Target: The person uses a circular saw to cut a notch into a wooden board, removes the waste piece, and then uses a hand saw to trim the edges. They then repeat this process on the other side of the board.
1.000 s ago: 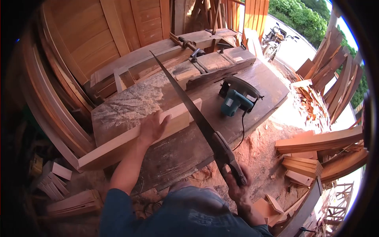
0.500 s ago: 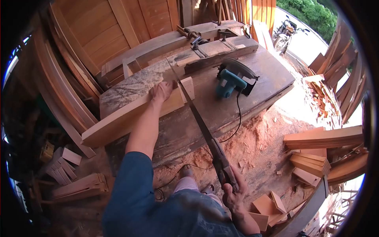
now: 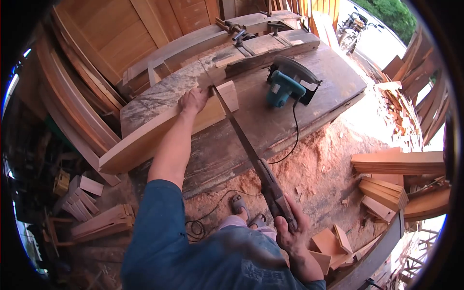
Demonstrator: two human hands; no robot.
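A long hand saw [image 3: 249, 152] runs from the lower middle up to a thick curved plank [image 3: 159, 133], its blade crossing the plank near the right end. My right hand [image 3: 294, 229] is closed round the saw's dark handle. On the plank's top edge, just left of the blade, my left hand [image 3: 194, 100] grips the wood. The plank stands on edge along the near side of a worn workbench [image 3: 328, 84]. A teal circular saw [image 3: 285, 87] rests on the bench to the right of the plank.
Clamped curved boards [image 3: 270, 58] lie along the bench's back. A black cord [image 3: 296, 130] drops from the circular saw to the sawdust-covered floor [image 3: 314, 159]. Wood pieces [image 3: 382, 193] are stacked at the right, more offcuts [image 3: 84, 195] at the left. Sandalled feet stand below the bench.
The saw blade has slid down toward me, so less of it reaches beyond the plank. My right hand has shifted slightly right. My left hand still holds the plank. The view has shifted a little.
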